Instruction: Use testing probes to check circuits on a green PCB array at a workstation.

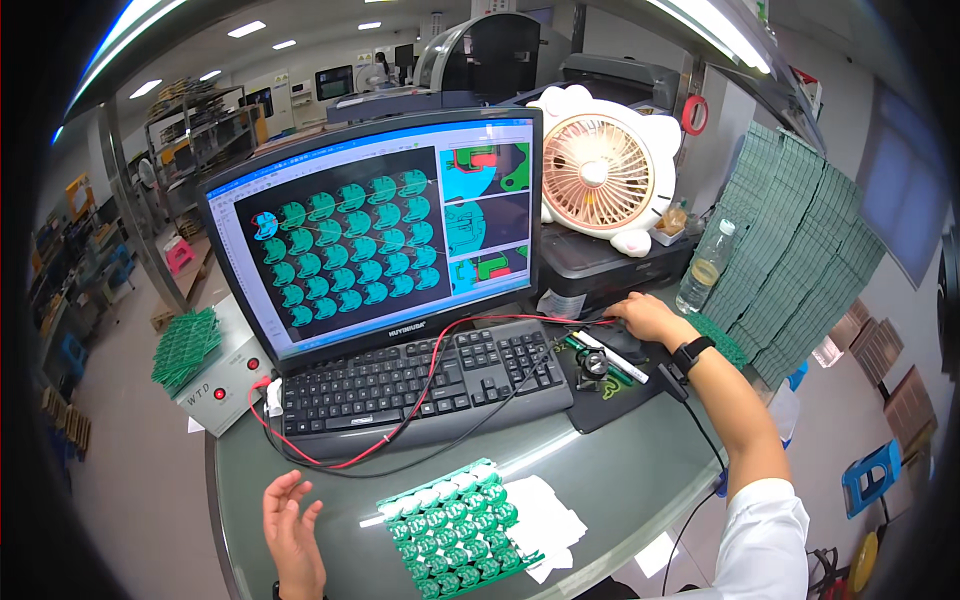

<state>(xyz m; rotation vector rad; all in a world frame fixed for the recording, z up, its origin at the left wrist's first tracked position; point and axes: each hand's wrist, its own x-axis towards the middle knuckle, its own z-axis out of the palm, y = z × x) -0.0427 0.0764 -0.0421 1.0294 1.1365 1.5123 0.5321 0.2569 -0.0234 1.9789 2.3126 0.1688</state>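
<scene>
My left hand is raised over the near left of the desk, fingers loosely curled and apart, holding nothing. To its right lies a panel of round green circuit boards, partly over white paper. My right hand reaches to the far right of the desk, wrist strapped with a black band. Its fingers are bent together by the end of a red cable; what they hold is hidden. Just below that hand a dark rounded object, likely a computer mouse, rests on a black mat.
A monitor showing a board layout stands behind a black keyboard. Pens lie on the mat. A white fan, a bottle and tall green board stacks stand behind. At left is a control box.
</scene>
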